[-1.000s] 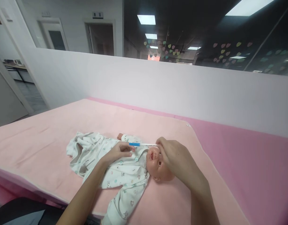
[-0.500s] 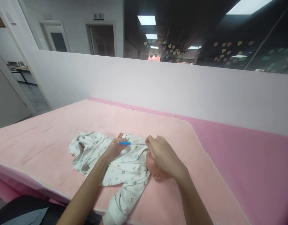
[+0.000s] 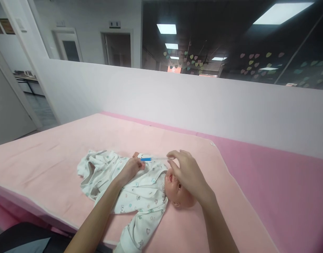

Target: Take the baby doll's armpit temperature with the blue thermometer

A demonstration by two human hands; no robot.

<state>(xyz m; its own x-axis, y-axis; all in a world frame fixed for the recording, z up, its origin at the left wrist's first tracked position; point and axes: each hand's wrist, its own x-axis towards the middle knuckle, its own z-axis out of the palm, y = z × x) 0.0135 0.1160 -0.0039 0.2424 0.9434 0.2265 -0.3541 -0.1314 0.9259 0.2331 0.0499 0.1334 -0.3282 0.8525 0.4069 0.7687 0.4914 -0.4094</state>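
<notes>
My left hand is closed on the blue end of a thin, clear thermometer, held level above a baby doll's chest. Its faint, see-through shaft points right, toward my right hand. There the thumb and fingers are parted around the tip; no grip on it shows. Below that hand lies the baby doll, face up, its head to the right and partly covered by my hand. The doll wears a white printed baby outfit, with one sleeve stretched toward me.
A pale pink padded sheet covers the table, with darker pink cloth showing at the right. Behind stands a white half-wall topped by a glass window. A doorway opens at the far left.
My right fingers have parted from their pinch at the thermometer's tip and the hand has lifted slightly, uncovering more of the doll's face. The left hand still holds the blue end, shifted slightly right.
</notes>
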